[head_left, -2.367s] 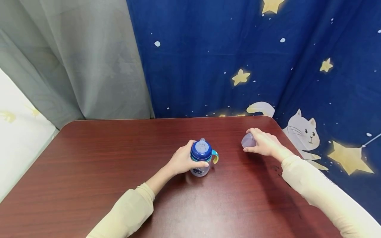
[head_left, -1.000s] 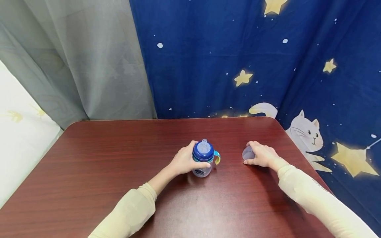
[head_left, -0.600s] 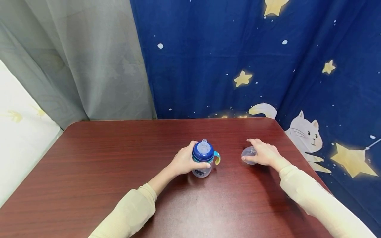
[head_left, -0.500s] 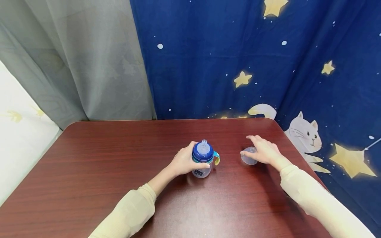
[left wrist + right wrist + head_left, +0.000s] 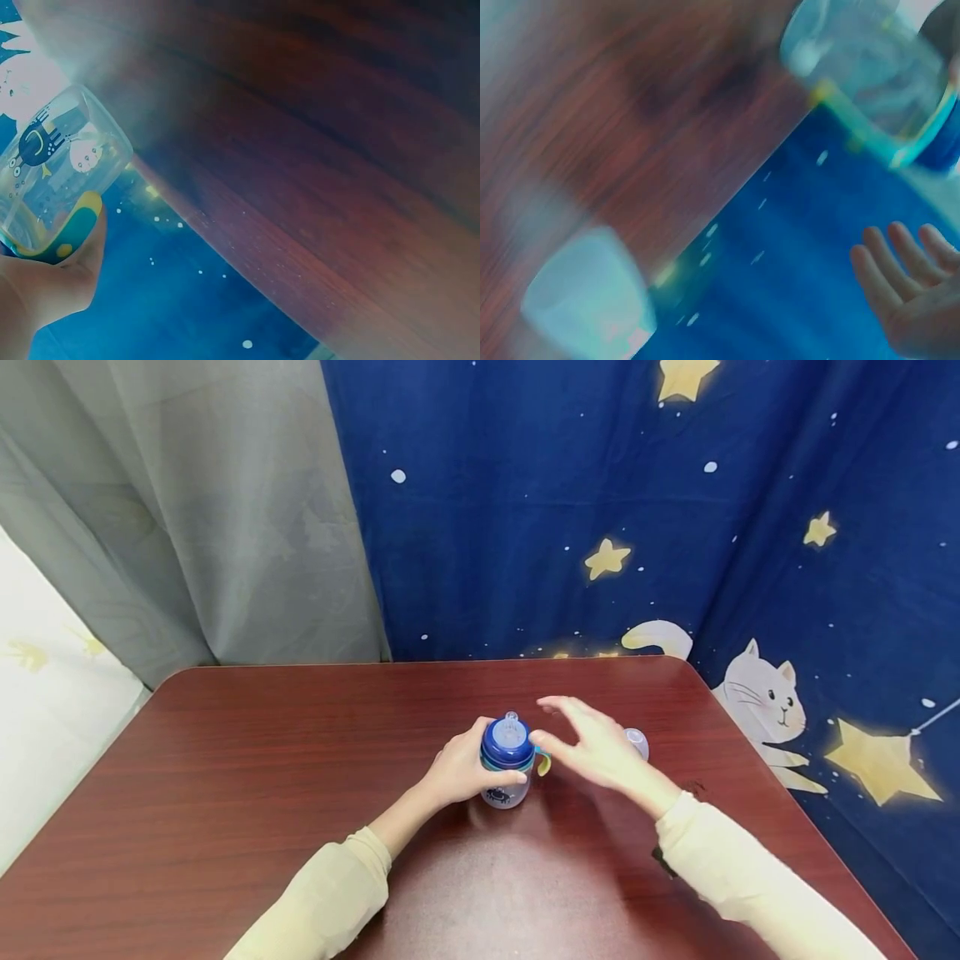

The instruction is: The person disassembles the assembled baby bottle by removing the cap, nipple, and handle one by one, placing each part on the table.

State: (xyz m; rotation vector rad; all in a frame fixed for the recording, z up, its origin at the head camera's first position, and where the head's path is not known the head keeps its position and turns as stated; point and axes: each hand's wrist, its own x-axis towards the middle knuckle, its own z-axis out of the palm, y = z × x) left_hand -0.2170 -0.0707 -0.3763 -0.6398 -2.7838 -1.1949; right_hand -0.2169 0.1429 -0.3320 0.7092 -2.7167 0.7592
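Note:
A clear baby bottle (image 5: pixel 507 781) with a blue collar, a clear nipple and a teal-and-yellow handle (image 5: pixel 544 765) stands on the table. My left hand (image 5: pixel 459 768) grips it from the left, thumb across the front. In the left wrist view, the bottle (image 5: pixel 67 161) shows a dark printed animal. My right hand (image 5: pixel 596 747) hovers just right of the collar with fingers spread, holding nothing. Behind it, a clear dome cap (image 5: pixel 637 741) sits on the table, partly hidden by the hand. The right wrist view shows the cap (image 5: pixel 592 292) blurred, apart from the fingers (image 5: pixel 889 270).
The dark red-brown wooden table (image 5: pixel 300 735) has rounded far corners. Behind it hang a grey curtain (image 5: pixel 225 527) and a blue curtain (image 5: pixel 480 527) printed with stars and a white cat. Dark marks (image 5: pixel 696 787) show near the right edge.
My right hand has set the clear cap down on the table, let go and moved left to the bottle. My left hand keeps its grip on the bottle, which stays in place.

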